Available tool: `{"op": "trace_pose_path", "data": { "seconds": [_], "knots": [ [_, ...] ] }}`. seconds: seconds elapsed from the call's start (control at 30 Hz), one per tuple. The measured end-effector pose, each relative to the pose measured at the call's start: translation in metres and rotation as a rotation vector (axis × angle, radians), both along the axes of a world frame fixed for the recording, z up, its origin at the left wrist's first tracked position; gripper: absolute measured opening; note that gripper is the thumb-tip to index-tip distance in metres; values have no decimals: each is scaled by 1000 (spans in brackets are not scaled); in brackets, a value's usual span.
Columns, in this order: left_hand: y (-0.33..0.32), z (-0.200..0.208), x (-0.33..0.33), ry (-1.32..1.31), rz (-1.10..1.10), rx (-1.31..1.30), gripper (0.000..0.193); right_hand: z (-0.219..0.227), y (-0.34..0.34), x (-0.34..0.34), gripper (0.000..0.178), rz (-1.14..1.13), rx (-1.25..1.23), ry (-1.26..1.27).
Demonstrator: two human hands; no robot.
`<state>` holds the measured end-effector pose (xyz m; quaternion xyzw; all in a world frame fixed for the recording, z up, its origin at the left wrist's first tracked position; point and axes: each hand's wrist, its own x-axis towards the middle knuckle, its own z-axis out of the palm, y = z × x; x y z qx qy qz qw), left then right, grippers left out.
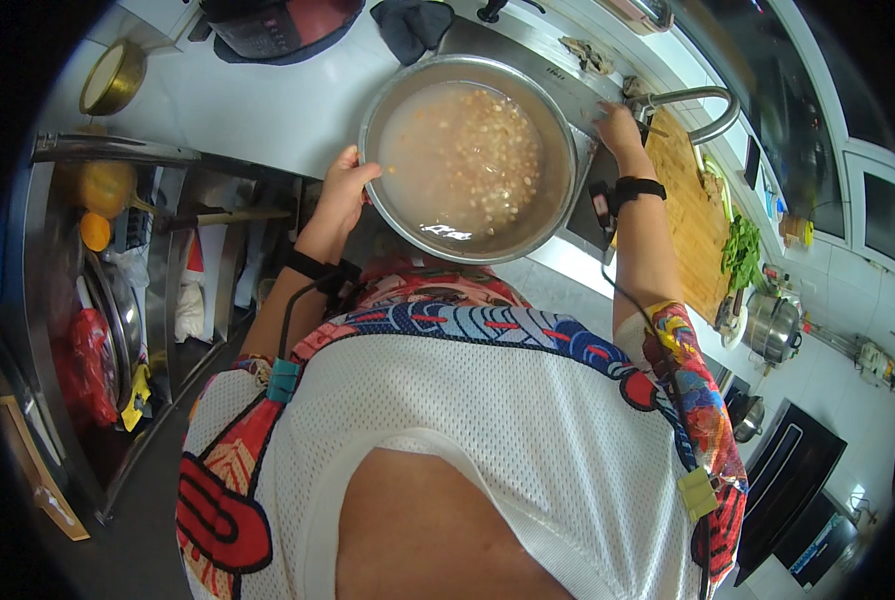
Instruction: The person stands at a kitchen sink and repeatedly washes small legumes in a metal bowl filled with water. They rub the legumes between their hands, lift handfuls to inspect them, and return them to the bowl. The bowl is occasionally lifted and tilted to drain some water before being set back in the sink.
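Note:
A wide metal basin (pixel 468 257) sits in front of me, partly over the sink, its rim tilted slightly toward me. Cloudy water fills much of it, and many pale, yellowish beans or kernels (pixel 498 150) lie in the water, thickest at the right. My left hand (pixel 350 190) grips the basin's left rim, thumb on top and the other fingers hidden beneath. Beyond the basin's right side, my right hand (pixel 620 130) reaches beside the base of the curved metal faucet (pixel 713 95). Its fingers look loosely stretched, though they show small; whether they touch the faucet is unclear.
A bamboo cutting board (pixel 683 215) with green leafy vegetables (pixel 741 252) beside it lies on the right. A dark appliance (pixel 283 30) and a dark cloth (pixel 411 28) sit at the back. A brass-coloured bowl (pixel 114 78) rests on the left counter, above an open cabinet (pixel 138 148).

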<state>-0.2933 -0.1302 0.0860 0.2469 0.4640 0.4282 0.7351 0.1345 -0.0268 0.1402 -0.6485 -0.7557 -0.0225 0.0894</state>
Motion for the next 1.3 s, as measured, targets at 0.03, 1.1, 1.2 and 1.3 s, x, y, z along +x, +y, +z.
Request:
{"op": "trace_pose_path", "data": {
  "seconds": [0.03,1.1,1.2,1.3],
  "knots": [
    [0,1,0,3,-8,-9,26,-3,4,2,35,-26,198,-157],
    [1,12,7,26,49,16,19,-1,-3,-75,15,-206,-809,1602],
    [1,12,8,27,41,25,18,9,-1,-61,14,-215,-844,1519],
    [2,12,9,6,58,21,18,14,-5,-63,14,-182,-891,1507]
  ]
}}
